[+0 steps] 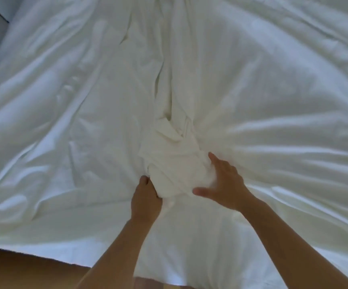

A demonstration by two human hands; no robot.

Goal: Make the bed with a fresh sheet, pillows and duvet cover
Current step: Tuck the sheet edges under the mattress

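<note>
On the bed (189, 263), left hand (146, 198) and right hand (226, 184), fingers (213, 159) tight around bunched white sheet (173, 170).

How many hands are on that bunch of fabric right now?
2. The left hand grips the bunch at its near-left side; the right hand holds its right side. No hand is hidden.

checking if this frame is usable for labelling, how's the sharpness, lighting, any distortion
Head view: soft throughout, left hand and right hand slightly blurred on the bunched fabric; head view: diffuse light, gentle fold shadows, bluish at the edges, creamier mid-frame, no glare; wide-angle bowing of folds.
</note>
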